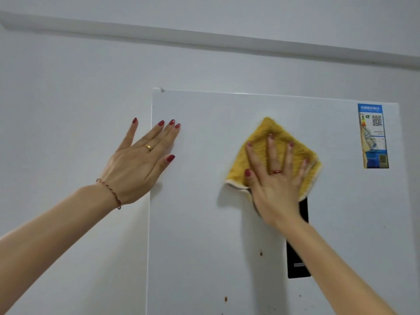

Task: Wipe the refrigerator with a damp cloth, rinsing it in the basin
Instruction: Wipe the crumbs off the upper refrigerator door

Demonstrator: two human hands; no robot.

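Your right hand (276,178) presses the folded yellow terry cloth (272,142) flat against the white refrigerator door (200,223), covering a black panel (297,260) (brown specks (261,253) below); your left hand (141,160), fingers straight, rests at the door's edge by the pale wall (68,98).

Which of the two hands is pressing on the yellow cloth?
The right hand. It lies flat with spread fingers on the yellow cloth against the refrigerator door. The left hand rests bare at the door's left edge.
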